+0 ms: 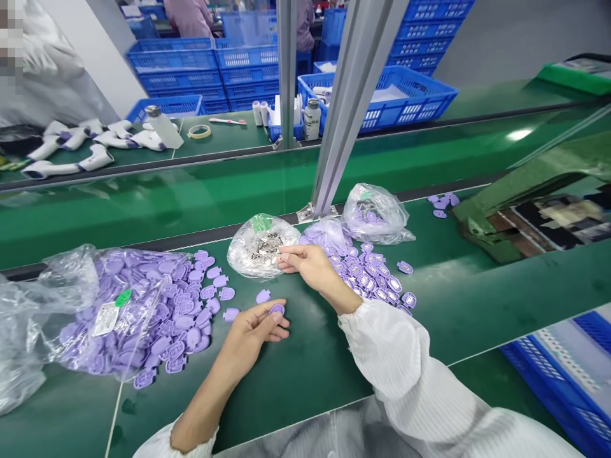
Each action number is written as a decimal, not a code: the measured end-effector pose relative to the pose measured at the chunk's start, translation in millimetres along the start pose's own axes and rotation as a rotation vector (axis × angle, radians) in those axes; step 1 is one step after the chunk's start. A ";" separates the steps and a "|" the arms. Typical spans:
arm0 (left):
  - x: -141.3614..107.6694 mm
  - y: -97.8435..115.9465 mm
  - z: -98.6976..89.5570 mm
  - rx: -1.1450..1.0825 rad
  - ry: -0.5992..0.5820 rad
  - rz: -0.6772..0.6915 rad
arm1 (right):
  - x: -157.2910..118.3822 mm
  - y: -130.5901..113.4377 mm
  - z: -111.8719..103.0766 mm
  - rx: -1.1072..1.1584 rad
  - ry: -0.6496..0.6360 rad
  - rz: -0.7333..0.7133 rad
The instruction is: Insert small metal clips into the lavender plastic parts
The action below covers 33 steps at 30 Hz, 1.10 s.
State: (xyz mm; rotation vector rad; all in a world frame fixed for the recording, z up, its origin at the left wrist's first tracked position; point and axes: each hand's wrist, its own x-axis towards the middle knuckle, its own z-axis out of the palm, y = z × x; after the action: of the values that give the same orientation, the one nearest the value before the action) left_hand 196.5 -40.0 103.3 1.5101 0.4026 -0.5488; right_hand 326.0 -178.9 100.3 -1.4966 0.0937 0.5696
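My left hand (255,331) is closed in a pinch on a small purple plastic piece (277,309), held above the green bench. At the right edge of an open clear bag of small metal parts (267,247) is my right hand (310,266), its thumb and fingertips pressed together. Whatever sits between those fingertips is too small to name. Left of my left hand, a heap of plain purple pieces (184,321) spills from a large plastic bag (109,305). Beyond my right wrist lies a pile of purple pieces with metal bits in them (377,277).
Another clear bag (377,216) stands behind that pile, near a metal post (346,95). A green machine (525,203) occupies the right side. Across the divider are white handheld devices (95,156), a tape roll (199,131), bottles and blue crates (405,95).
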 end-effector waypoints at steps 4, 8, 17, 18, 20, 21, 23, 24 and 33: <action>1.0 -0.1 -0.4 -0.025 0.019 0.005 | -3.8 -11.5 -1.9 0.089 -0.026 0.084; 0.2 0.0 0.2 -0.034 0.015 0.008 | -6.4 -10.7 -2.1 0.068 -0.022 0.061; 0.6 5.6 5.2 -0.083 0.094 0.021 | -23.9 -0.4 -5.1 -0.056 -0.123 -0.058; 0.3 6.1 5.0 -0.081 0.089 0.023 | -23.9 0.6 -4.8 -0.053 -0.118 -0.050; -0.3 6.8 4.7 -0.084 0.091 0.031 | -22.8 3.2 -3.9 -0.053 -0.106 -0.050; -0.5 7.0 4.7 -0.088 0.095 0.037 | -21.9 4.7 -3.6 -0.054 -0.101 -0.055; -0.6 7.1 5.2 -0.097 0.105 0.043 | -19.5 8.1 -3.3 -0.054 -0.093 -0.064; -0.4 7.1 5.5 -0.100 0.108 0.043 | -18.2 10.0 -3.3 -0.054 -0.088 -0.069; -0.1 7.0 5.0 -0.138 0.118 0.048 | -26.4 18.9 -2.9 -0.455 -0.008 -0.361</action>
State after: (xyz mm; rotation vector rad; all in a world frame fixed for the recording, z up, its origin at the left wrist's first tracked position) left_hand 199.9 -45.1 109.2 1.4192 0.4847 -0.3867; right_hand 296.1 -190.1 93.3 -1.8964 -0.3282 0.3132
